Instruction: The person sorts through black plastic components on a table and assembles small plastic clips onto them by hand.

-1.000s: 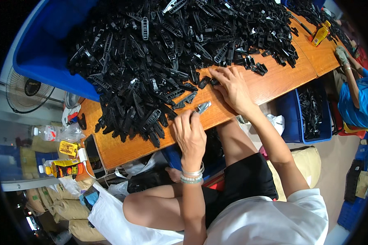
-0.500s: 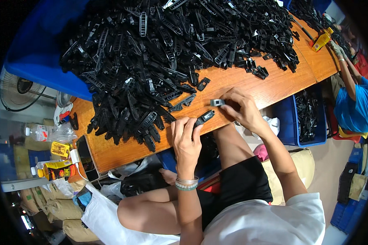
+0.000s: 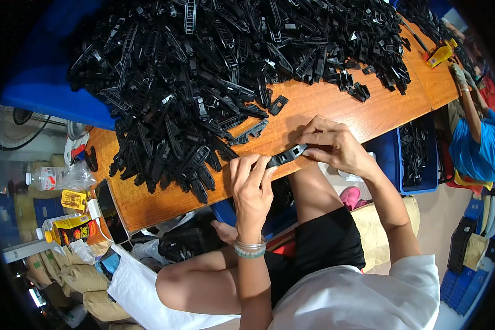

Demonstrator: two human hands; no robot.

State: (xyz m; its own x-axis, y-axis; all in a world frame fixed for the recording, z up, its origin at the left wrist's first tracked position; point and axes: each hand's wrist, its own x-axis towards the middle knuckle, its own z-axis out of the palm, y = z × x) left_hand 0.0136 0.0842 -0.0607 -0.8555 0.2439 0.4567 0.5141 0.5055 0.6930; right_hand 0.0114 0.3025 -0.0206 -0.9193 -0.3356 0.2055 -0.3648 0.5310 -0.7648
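My left hand (image 3: 251, 184) is closed on one end of a small black plastic part (image 3: 280, 159), just over the near edge of the table. My right hand (image 3: 338, 147) pinches a small grey piece with a square hole (image 3: 298, 150) between thumb and fingers. The two pieces meet end to end; whether they are locked together cannot be made out. Just beyond my hands, a narrow black ribbed part (image 3: 250, 132) and a short black part (image 3: 279, 105) lie on the wood.
A large heap of black plastic parts (image 3: 203, 77) covers much of the wooden table (image 3: 335, 113). Blue bins stand at the far left (image 3: 49, 104) and under the right side (image 3: 390, 159). Bottles (image 3: 74, 230) are at left. A co-worker in a blue shirt (image 3: 478, 146) sits at right.
My right hand has brought the grey piece down and left against the black part, closing the gap between them. My left hand stays nearly in place. The view has shifted slightly.
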